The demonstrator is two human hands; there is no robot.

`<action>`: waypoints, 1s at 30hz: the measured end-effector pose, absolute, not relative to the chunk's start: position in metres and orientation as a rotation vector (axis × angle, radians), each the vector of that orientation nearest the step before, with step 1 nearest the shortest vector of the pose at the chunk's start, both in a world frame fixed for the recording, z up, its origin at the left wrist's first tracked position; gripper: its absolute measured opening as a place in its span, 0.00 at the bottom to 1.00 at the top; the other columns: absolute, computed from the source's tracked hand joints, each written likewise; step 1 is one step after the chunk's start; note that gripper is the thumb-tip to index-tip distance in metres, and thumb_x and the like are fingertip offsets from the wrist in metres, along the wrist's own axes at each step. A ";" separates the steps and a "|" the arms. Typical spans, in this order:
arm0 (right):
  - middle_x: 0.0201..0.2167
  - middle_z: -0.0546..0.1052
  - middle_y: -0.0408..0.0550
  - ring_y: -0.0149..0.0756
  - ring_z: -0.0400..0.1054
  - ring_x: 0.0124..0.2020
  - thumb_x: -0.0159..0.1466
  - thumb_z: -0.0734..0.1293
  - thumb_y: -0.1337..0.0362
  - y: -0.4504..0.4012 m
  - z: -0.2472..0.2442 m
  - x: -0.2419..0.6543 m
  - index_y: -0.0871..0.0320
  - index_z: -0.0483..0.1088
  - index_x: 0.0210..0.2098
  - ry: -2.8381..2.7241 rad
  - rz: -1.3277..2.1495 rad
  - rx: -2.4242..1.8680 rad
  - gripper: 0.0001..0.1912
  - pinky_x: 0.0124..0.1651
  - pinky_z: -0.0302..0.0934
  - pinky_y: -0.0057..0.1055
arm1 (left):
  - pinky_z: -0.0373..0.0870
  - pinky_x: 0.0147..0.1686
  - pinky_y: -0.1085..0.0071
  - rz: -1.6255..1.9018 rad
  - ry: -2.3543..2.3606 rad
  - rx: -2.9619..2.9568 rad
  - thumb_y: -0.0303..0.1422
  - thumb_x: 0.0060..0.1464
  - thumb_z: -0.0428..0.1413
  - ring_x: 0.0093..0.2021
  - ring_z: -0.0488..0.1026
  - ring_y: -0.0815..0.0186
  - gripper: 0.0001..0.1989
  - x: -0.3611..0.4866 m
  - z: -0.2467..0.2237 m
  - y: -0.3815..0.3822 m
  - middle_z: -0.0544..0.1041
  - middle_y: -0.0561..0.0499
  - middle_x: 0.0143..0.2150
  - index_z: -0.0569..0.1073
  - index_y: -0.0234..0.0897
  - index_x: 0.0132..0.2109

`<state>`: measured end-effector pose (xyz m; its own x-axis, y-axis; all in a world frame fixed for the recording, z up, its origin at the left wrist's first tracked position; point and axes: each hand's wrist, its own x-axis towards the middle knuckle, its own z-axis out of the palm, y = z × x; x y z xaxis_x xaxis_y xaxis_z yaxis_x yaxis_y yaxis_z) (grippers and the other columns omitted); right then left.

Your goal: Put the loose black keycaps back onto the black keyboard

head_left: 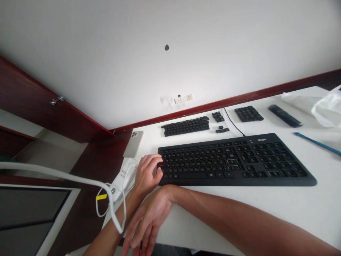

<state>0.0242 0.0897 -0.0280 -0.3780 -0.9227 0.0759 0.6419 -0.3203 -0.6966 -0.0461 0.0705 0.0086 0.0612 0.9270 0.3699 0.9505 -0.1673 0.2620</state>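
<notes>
A black keyboard (229, 181) lies on the white table, most of its keycaps off and the sockets showing. The space bar and a few other keys of the bottom row are in place. My left hand (147, 172) is at the keyboard's left end, index finger and thumb bent around a dark keycap (161, 164) there; the fingertips partly cover it. My right hand (150, 220) hangs palm up beside my left forearm at the near table edge, holding nothing, fingers loose and apart. Behind the keyboard, removed keycaps (188, 127) lie grouped in rows.
A number-pad block of keycaps (249, 113), a black packet (284, 115), a blue stick (317, 141) and a white plastic bag (329, 108) lie to the right. On the left are a phone (133, 144), a white power strip (121, 181) and a looping white cable (66, 176).
</notes>
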 end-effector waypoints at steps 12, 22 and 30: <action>0.39 0.84 0.49 0.37 0.81 0.42 0.58 0.79 0.64 0.088 -0.028 0.022 0.56 0.77 0.46 0.701 -1.875 -0.543 0.17 0.49 0.75 0.35 | 0.67 0.58 0.56 -0.746 -1.957 -2.226 0.31 0.62 0.54 0.55 0.71 0.56 0.07 -0.047 0.009 0.073 0.76 0.45 0.54 0.74 0.40 0.46; 0.37 0.84 0.49 0.37 0.81 0.39 0.57 0.80 0.65 0.089 -0.023 0.027 0.55 0.80 0.43 0.726 -1.881 -0.466 0.15 0.46 0.75 0.33 | 0.70 0.43 0.70 -1.212 -2.240 -1.764 0.30 0.63 0.53 0.37 0.74 0.67 0.07 -0.044 0.025 0.150 0.80 0.51 0.43 0.75 0.41 0.44; 0.34 0.82 0.44 0.35 0.81 0.37 0.53 0.82 0.61 0.088 -0.021 0.025 0.57 0.82 0.39 0.788 -1.843 -0.401 0.15 0.45 0.76 0.29 | 0.70 0.44 0.71 -0.937 -2.526 -1.673 0.26 0.59 0.57 0.35 0.75 0.70 0.13 -0.084 0.009 0.230 0.80 0.52 0.49 0.79 0.44 0.49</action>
